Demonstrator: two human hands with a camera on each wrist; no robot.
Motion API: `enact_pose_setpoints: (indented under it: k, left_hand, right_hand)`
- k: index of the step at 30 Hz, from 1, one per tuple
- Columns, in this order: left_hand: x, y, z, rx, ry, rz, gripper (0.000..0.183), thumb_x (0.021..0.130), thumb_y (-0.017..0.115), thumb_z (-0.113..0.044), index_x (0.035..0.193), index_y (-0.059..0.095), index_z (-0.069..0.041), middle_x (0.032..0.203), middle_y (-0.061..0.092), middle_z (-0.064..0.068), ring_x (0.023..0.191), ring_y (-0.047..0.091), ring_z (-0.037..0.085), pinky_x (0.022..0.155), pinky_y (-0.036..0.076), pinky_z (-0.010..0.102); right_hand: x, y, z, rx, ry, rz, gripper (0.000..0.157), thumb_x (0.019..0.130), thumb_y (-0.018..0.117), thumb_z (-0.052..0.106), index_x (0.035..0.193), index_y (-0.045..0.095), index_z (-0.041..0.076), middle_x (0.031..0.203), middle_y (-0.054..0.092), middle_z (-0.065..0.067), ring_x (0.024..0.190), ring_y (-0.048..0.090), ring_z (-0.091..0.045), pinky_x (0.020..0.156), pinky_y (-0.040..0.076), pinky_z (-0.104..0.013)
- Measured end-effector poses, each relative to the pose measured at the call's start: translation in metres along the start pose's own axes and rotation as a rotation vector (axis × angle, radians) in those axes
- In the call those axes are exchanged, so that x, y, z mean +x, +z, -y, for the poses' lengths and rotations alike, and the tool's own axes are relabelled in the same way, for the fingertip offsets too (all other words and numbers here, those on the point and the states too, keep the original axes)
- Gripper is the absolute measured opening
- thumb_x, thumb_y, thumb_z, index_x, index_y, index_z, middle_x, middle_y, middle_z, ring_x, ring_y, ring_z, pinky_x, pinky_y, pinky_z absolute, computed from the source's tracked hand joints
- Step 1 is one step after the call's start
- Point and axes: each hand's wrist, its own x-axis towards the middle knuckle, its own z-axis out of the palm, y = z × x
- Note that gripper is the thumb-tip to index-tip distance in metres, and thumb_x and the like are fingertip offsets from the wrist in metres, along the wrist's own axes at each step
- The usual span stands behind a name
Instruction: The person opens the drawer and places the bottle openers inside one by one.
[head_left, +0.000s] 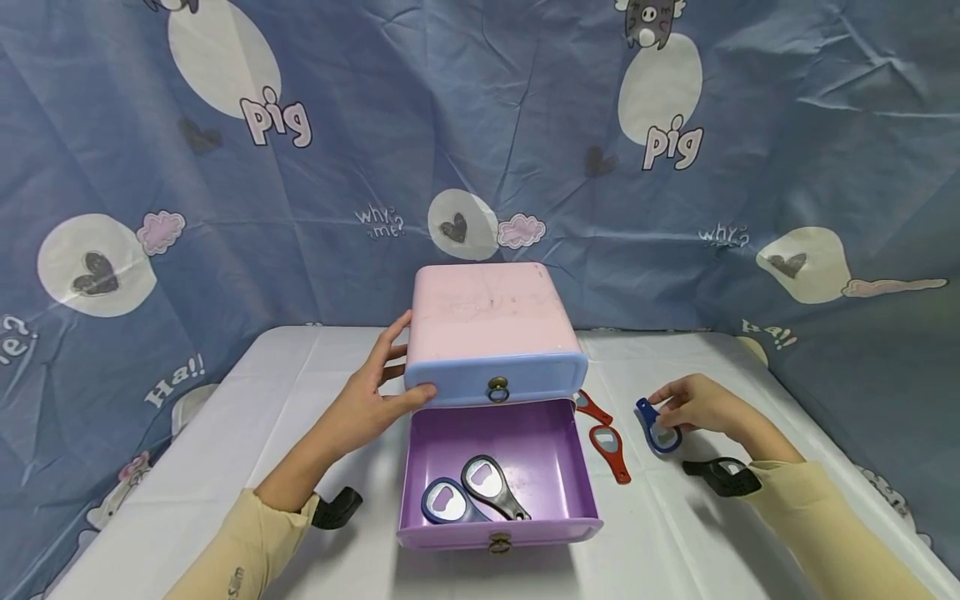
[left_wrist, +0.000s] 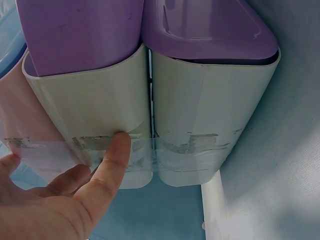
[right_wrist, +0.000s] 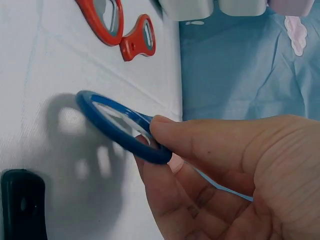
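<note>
My right hand point(head_left: 697, 404) pinches a blue bottle opener point(right_wrist: 117, 127) between thumb and fingers, tilted above the white table in the right wrist view. My left hand point(head_left: 372, 400) rests against the left side of a small drawer cabinet point(head_left: 487, 308), its thumb on the blue front and its fingers fairly straight. Below that front, a purple drawer point(head_left: 525, 433) stands pulled out. Inside it lie another blue bottle opener point(head_left: 446, 502) and a black bottle opener point(head_left: 497, 487).
Two red bottle openers point(head_left: 611, 454) lie to the right of the drawer. A dark opener handle point(right_wrist: 23, 205) shows at lower left in the right wrist view. Clear tape point(left_wrist: 175, 155) runs across the cabinet's pale casings. Behind the table hangs a blue printed cloth point(head_left: 480, 125).
</note>
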Motion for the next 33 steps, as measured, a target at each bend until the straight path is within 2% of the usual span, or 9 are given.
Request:
enact_pose_setpoints:
  k: [5,10,21,33]
  left_hand:
    - [0.000,0.000,0.000,0.004,0.001,-0.002,0.097,0.098,0.079,-0.037,0.165,0.014,-0.062,0.170,0.035,0.017,0.152,0.045,0.047,0.104,0.058,0.059]
    - [0.000,0.000,0.000,0.006,-0.002,-0.004,0.097,0.098,0.079,-0.038,0.165,0.014,-0.062,0.170,0.034,0.017,0.152,0.044,0.047,0.104,0.057,0.059]
    - [-0.001,0.000,0.000,-0.001,0.003,0.001,0.097,0.098,0.079,-0.037,0.165,0.013,-0.062,0.171,0.033,0.017,0.152,0.044,0.047,0.104,0.058,0.059]
    - [-0.001,0.000,0.000,-0.005,0.003,0.000,0.097,0.098,0.079,-0.037,0.165,0.013,-0.062,0.170,0.033,0.018,0.152,0.044,0.048,0.103,0.058,0.059]
  right_hand:
    - [-0.002,-0.001,0.004,0.006,-0.017,-0.014,0.040,0.094,0.079,0.006,0.128,0.070,-0.012,0.091,0.072,-0.002,0.079,0.065,-0.011,0.070,0.060,-0.026]
    - [-0.006,-0.002,0.011,0.022,-0.082,-0.035,0.039,0.095,0.078,0.006,0.128,0.070,-0.013,0.096,0.075,-0.006,0.084,0.069,-0.011,0.076,0.064,-0.029]
    - [-0.020,-0.001,0.037,0.007,-0.149,-0.098,0.041,0.094,0.081,0.011,0.130,0.073,-0.008,0.100,0.077,-0.006,0.081,0.068,-0.004,0.074,0.061,-0.024]
    - [-0.041,0.001,0.065,0.017,-0.205,-0.128,0.039,0.096,0.082,0.014,0.130,0.074,-0.004,0.108,0.078,-0.010,0.086,0.073,-0.004,0.076,0.062,-0.026]
